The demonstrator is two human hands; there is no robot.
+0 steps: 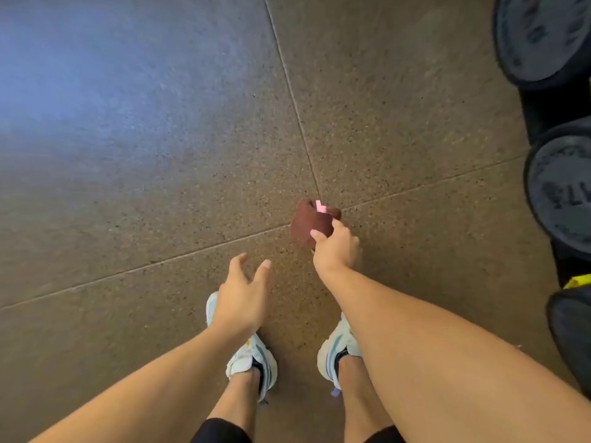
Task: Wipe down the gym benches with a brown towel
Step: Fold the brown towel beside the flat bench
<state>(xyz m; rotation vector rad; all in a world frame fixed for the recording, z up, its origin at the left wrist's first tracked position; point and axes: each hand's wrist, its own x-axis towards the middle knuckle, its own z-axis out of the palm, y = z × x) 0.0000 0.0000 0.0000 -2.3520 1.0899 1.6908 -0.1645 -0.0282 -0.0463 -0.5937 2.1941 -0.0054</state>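
I look straight down at a speckled rubber gym floor. My right hand (335, 247) grips a small bunched brown towel (308, 222) with a pink tag, held out in front of me above the floor. Beside it, lower and to the left, my left hand (243, 292) hangs with relaxed, spread fingers and holds nothing. No bench is in view.
Several large dark dumbbell heads (563, 193) on a rack line the right edge, with a bit of yellow (579, 280) between them. My two feet in white trainers (252, 356) stand on the floor tiles (128, 155), whose seams cross near the towel.
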